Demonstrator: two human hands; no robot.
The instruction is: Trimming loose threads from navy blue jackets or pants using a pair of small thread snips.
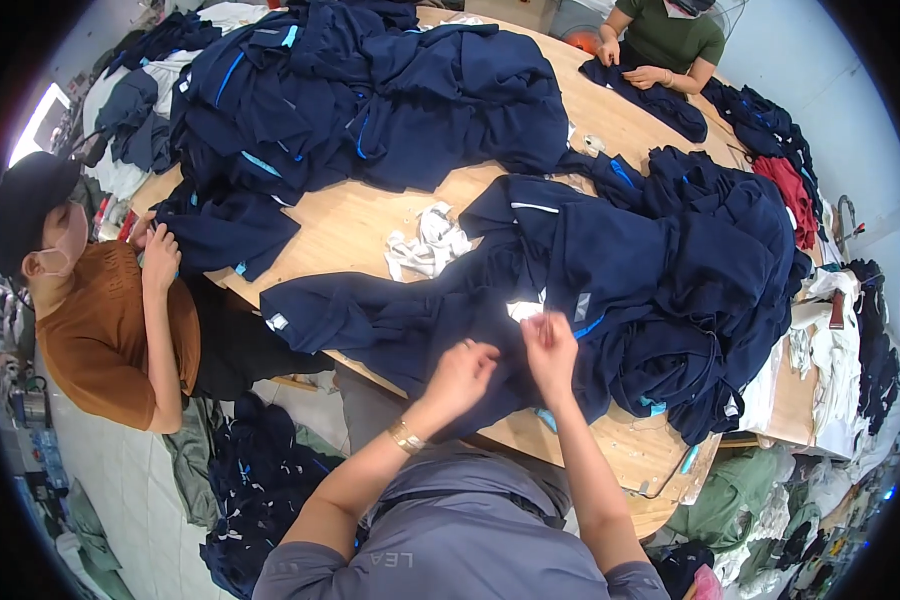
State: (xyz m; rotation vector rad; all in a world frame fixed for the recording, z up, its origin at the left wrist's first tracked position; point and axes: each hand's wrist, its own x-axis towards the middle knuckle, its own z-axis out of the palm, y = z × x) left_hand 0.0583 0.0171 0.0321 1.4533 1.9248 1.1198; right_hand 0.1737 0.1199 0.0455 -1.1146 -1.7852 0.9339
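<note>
A navy garment (390,320) lies spread in front of me, one long part reaching left to a small white tag (278,321). Above its middle is my left hand (463,372), fingers curled and pressed together; whatever they pinch is too small to make out. My right hand (550,345) is raised beside it, fingertips closed and slightly blurred, right below a white label (522,310) on the cloth. I cannot make out what the right fingers hold. A bright blue trim (592,324) and a grey patch (582,305) show on the fabric nearby.
A wooden table (340,220) carries a large navy garment pile (450,100), another heap (720,240) at right and white fabric scraps (430,243). A turquoise-handled tool (689,459) lies near the edge. One person (120,330) handles navy cloth at left, another (670,45) at the far right.
</note>
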